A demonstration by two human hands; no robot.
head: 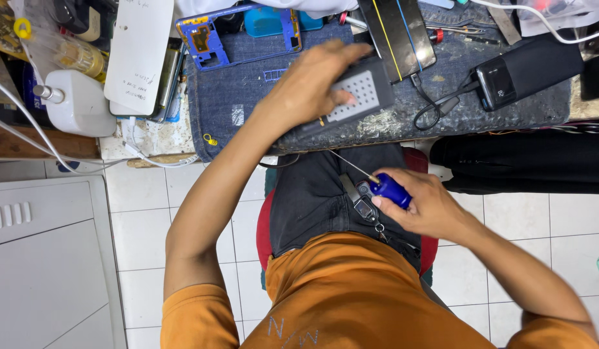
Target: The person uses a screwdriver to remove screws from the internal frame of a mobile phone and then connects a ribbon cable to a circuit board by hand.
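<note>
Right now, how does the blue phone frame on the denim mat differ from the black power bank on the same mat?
The blue phone frame is a hollow outline, so the denim mat shows through it; the black power bank is a solid block. The frame has no cable, while the power bank has a black cable plugged into its end. The frame lies upper left, the power bank far right. Both lie flat, touched by neither hand.
</note>
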